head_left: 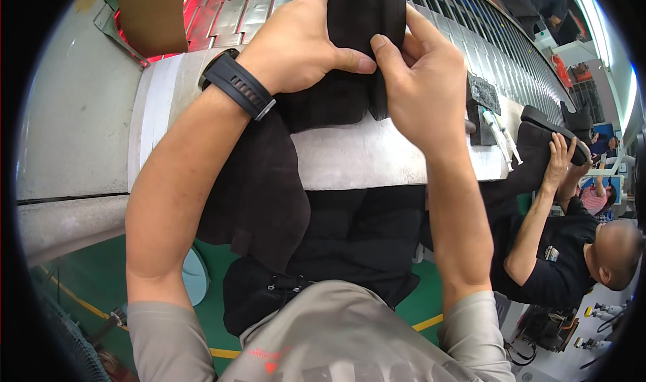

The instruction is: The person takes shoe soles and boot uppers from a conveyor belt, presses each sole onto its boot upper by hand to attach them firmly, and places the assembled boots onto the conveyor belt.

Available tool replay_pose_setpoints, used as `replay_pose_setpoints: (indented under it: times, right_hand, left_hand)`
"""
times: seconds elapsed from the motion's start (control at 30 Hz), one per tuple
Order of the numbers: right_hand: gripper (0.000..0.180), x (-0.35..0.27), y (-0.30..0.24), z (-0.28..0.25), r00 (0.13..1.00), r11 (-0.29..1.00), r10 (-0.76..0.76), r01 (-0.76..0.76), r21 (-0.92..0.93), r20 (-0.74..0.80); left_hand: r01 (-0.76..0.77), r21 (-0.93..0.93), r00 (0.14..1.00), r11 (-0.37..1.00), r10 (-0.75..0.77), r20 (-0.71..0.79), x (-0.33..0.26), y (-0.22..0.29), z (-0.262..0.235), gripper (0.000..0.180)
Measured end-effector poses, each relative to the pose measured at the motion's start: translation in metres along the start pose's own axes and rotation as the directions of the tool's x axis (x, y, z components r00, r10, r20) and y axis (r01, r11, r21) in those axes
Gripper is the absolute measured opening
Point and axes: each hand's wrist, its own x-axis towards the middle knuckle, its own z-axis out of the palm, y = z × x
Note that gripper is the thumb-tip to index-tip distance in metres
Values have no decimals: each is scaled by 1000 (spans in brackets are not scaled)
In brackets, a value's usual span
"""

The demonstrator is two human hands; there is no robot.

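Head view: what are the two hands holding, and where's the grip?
Both hold one black fabric piece over the conveyor edge. Left hand grips its left side, thumb across the front; right hand pinches its right edge.

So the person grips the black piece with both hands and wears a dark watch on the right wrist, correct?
Not quite: the head view shows the dark watch on the left wrist. Both the left hand and right hand do grip the black piece.
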Motion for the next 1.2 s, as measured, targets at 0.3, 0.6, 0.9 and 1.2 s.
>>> replay_pose_setpoints:
  times: [0.3, 0.6, 0.9, 1.2]
  right_hand:
    - [40, 0, 3, 0, 996, 989, -76, 82, 125, -53]
    - [85, 79, -12, 20, 998, 483, 40, -63, 874, 50]
    - [72, 93, -28, -2, 914, 700, 212, -388, 599, 345]
    - [60, 84, -57, -42, 883, 854, -405, 458, -248, 235]
  left_hand:
    - [56, 258, 998, 965, -48, -40, -9, -3, -8, 108]
    - [43, 367, 994, 929, -4, -106, -22, 1, -1, 118]
    - [72, 464, 989, 883, -4, -146, -32, 3, 5, 124]
    - [-88, 548, 931, 832, 264, -251, -60, 20, 32, 131]
